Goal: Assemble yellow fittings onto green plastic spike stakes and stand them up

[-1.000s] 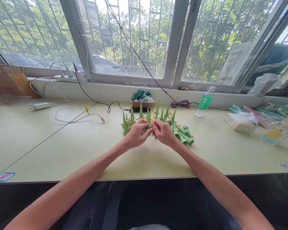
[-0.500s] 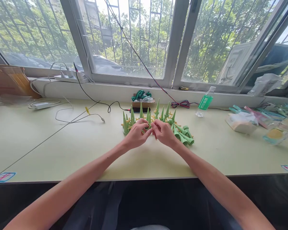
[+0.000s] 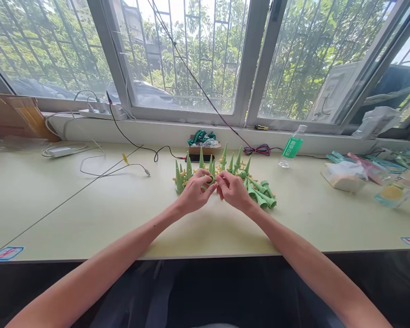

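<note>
I've got a pale table (image 3: pixel 205 237) running wide to both sides of the phone (image 3: pixel 195 158), near edge well in front of it, under both forearms (image 3: pixel 157 228). Just in front of the phone, the right hand (image 3: pixel 233 190) has pinched fingertips, can't tell on what; the left hand (image 3: pixel 195 191) grips a round green piece (image 3: pixel 209 179), dark open end facing up, long axis hidden.

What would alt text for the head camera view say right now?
The left hand holds a green piece with a round opening, the right hand pinched close beside it, over a pale table. Green conical spikes stand behind; others lie by the right hand. Windows run along the back.
</note>
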